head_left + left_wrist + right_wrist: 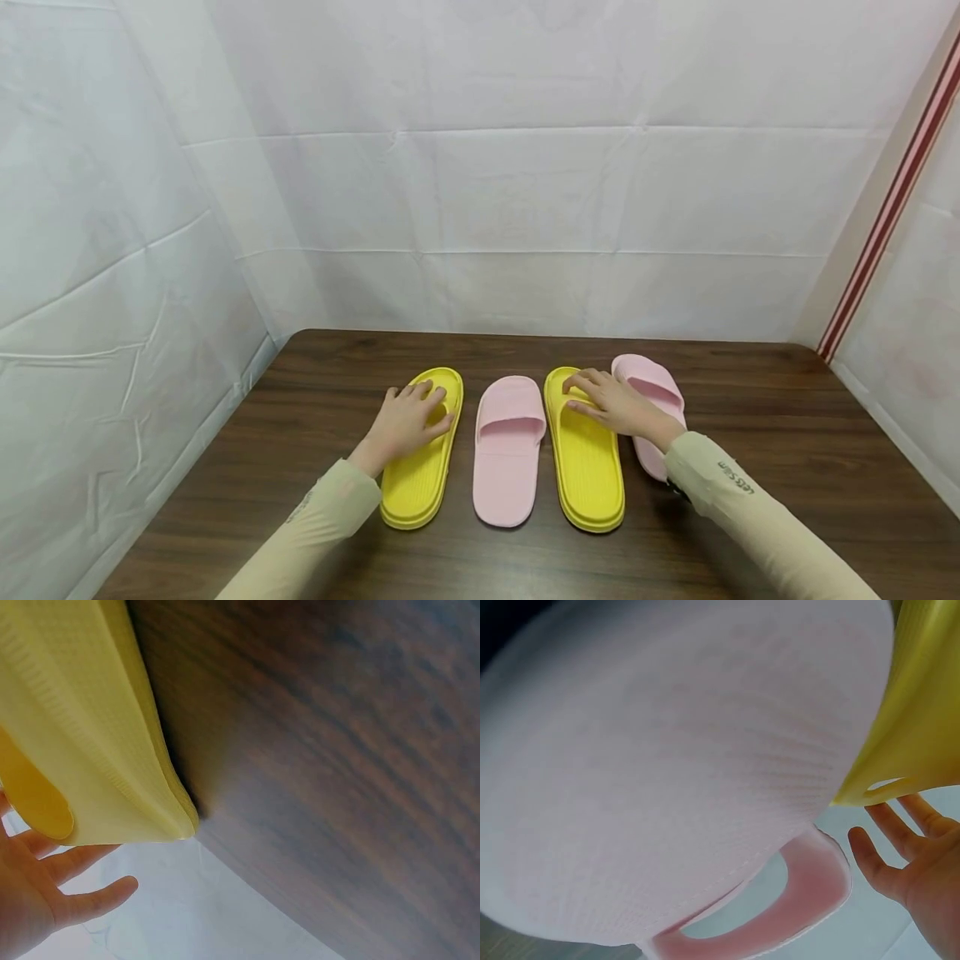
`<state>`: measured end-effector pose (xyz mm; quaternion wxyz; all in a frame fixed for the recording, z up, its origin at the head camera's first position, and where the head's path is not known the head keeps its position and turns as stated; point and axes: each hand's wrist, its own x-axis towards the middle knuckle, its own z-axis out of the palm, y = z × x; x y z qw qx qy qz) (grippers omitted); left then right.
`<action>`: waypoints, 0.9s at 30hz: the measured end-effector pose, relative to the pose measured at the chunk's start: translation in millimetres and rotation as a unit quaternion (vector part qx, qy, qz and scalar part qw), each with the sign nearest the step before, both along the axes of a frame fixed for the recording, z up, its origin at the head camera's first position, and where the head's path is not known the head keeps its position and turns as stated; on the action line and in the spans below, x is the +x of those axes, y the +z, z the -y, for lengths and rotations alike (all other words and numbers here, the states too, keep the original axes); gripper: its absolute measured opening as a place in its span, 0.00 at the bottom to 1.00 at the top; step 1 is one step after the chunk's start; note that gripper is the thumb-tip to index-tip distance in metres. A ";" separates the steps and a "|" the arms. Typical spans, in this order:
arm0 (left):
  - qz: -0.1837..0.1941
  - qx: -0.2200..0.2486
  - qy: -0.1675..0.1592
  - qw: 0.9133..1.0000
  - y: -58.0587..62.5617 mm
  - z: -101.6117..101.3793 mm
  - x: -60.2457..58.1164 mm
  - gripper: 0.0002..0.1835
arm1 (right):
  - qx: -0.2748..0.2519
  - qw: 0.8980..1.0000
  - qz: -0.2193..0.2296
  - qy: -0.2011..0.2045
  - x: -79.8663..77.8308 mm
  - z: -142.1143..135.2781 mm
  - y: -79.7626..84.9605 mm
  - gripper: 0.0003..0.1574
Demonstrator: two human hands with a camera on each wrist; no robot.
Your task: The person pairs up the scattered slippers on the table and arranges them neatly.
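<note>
White sheeting [517, 192] backs a dark wood-grain tabletop [795, 425]; four slippers on it, colours alternating. Left yellow slipper [415, 487] lies at the left end, left hand [405, 421] over its far half, fingers spread loosely, clasping nothing. Inner pink slipper [507, 483] sits between the yellows. Right hand [621, 406] is over the right yellow slipper [590, 471], fingers slightly bent, thumb apart, no grasp. Outer pink slipper [663, 395] slants beyond, partly hidden. Risks, as judged: with fingers this loose, a lift could slip or tip either yellow; right cuff [693, 467] could snag the outer pink; inward sliding could knock the inner one askew.
</note>
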<state>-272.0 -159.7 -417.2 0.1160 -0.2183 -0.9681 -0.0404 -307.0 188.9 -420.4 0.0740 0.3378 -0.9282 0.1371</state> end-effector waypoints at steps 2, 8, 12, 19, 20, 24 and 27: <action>-0.001 -0.003 0.001 1.000 0.4 0.0 0.3 0.21 | 0.003 1.000 -0.002 0.005 0.7 0.0 0.7 0.17; 0.000 -0.011 0.002 1.000 3.5 -0.7 0.8 0.22 | 0.008 1.000 -0.001 0.006 2.6 -0.1 2.9 0.17; -0.001 -0.005 -0.001 1.000 5.4 -0.7 1.8 0.22 | 0.009 1.000 0.003 0.003 4.0 0.1 5.2 0.17; -0.018 0.003 -0.006 1.000 8.8 -0.6 4.7 0.23 | -0.003 1.000 0.007 0.004 6.0 1.8 13.3 0.17; -0.015 0.002 -0.004 1.000 9.0 -0.3 4.5 0.23 | -0.004 1.000 0.008 0.003 6.2 2.0 14.5 0.17; -0.001 -0.008 0.011 1.000 7.1 2.8 2.5 0.22 | -0.004 1.000 0.015 -0.003 7.3 3.3 18.6 0.17; 0.000 -0.016 0.021 1.000 7.1 6.1 3.1 0.24 | -0.005 1.000 0.012 -0.006 7.7 4.6 21.1 0.17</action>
